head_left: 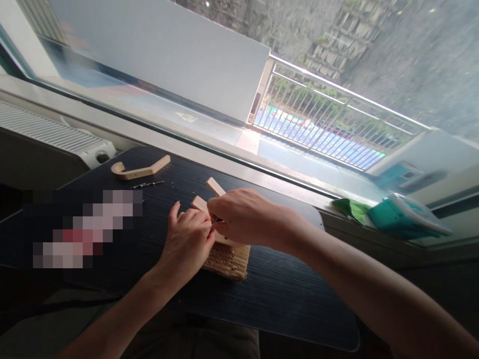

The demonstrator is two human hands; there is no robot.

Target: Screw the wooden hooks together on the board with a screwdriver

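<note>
Both my hands meet over a wooden piece (215,185) that lies on a cardboard pad (228,259) on the dark table (284,294). My left hand (187,242) presses down on the wooden piece with curled fingers, holding it in place. My right hand (245,217) is closed around a small dark tool that shows only between the fingers, its tip against the wood. Two light wooden ends stick out beyond my fingers.
A curved wooden part (140,169) lies at the table's far left, with a thin metal bit (147,184) beside it. A blurred patch covers the table's left. A radiator (56,134) stands left, green and teal items (392,214) on the sill right.
</note>
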